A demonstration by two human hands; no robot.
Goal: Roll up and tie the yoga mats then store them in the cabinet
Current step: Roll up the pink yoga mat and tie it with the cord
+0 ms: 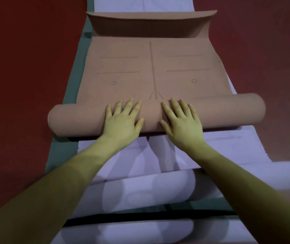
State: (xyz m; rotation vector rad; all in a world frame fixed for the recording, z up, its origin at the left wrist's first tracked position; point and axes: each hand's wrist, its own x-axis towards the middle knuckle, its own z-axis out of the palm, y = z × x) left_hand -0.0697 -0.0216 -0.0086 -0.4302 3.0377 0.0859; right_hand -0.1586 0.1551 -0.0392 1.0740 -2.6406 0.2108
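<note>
Both flat-fingered hands, left hand (121,120) and right hand (181,120), are pressing the brown mat's roll (228,110), which needs even, tight forward pressure.

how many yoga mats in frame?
3. A brown mat, half rolled under both hands, on top; a lavender mat spread beneath it; a teal mat at the bottom, only its left edge showing. More may be hidden underneath.
</note>
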